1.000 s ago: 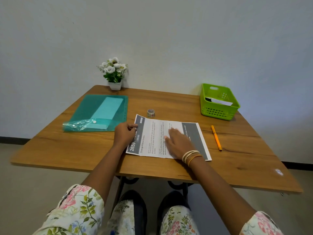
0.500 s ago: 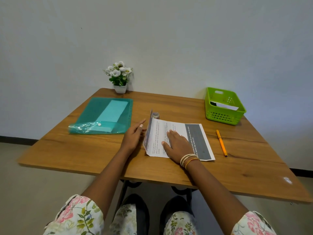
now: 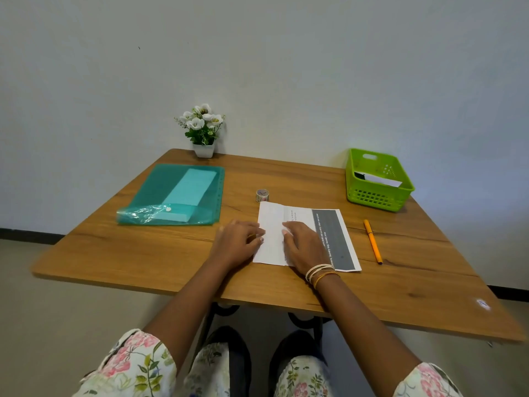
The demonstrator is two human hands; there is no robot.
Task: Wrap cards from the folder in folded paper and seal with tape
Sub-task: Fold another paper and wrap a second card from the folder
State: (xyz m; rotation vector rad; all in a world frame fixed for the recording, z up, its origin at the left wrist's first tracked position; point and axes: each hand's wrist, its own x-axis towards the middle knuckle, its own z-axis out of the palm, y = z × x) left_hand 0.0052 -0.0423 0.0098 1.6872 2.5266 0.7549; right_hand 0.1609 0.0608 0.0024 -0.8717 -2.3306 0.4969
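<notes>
Item: white printed paper sheet with a dark grey band (image 3: 303,233), lying at the near middle of the brown wooden table (image 3: 143,259). We are pressing its folded-over left flap flat with our left hand (image 3: 237,243), fingers loosely bent, to set the crease, while our right hand (image 3: 305,243) is lying flat, anchoring the sheet. The translucent teal plastic folder (image 3: 177,193) and the small tape roll (image 3: 262,195) are waiting nearby. The folder's contents are hard to make out; no cards are plainly showing.

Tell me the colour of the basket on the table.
Bright green: the basket stands at the table's far right corner, seen in the head view.
</notes>
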